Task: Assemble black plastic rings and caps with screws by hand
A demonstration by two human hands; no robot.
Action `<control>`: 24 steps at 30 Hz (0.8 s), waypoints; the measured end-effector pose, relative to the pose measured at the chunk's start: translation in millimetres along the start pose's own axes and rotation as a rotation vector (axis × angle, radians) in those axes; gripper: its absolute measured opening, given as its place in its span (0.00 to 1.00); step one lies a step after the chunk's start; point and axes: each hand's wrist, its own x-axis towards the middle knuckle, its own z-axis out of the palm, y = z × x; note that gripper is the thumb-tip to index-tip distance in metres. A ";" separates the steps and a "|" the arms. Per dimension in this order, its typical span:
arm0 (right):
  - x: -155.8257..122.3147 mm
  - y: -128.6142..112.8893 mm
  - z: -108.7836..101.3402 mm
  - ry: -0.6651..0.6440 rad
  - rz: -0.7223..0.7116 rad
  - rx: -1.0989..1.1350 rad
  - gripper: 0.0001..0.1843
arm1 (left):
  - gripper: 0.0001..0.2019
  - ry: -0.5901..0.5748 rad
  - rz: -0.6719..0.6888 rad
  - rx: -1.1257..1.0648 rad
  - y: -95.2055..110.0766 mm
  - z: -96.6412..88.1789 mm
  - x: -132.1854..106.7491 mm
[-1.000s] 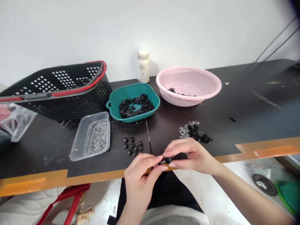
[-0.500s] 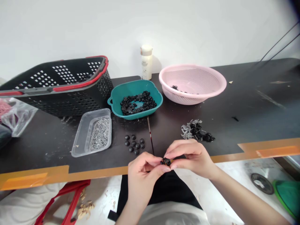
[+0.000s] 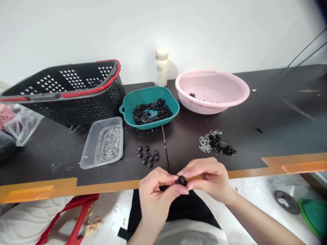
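Left hand and right hand sank lower, pinching a black part.

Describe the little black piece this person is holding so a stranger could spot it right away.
Start at the near edge of the dark table, below the teal bowl. There, the left hand and right hand pinch a small black piece between their fingertips. Unlike the black discs lying on the table nearby, it is held in the hands.
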 end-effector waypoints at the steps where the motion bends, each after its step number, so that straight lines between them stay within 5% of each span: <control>1: -1.0 -0.2 1.9 0.008 -0.004 0.002 0.18 | 0.10 0.002 0.012 -0.014 -0.2 0.2 -0.1; 9: -11.1 -2.9 24.1 0.094 0.091 0.028 0.13 | 0.21 -0.002 0.089 -0.139 1.9 4.1 4.4; 13: -12.2 -5.7 30.8 0.069 0.222 0.275 0.14 | 0.23 0.042 0.119 -0.170 0.3 4.8 3.3; 17: -9.4 -9.0 33.5 0.034 0.403 0.483 0.12 | 0.24 0.049 0.139 -0.120 -1.1 4.9 2.3; 24: -11.9 -9.6 35.3 0.055 0.537 0.504 0.11 | 0.21 0.026 0.274 0.001 -1.3 0.8 6.0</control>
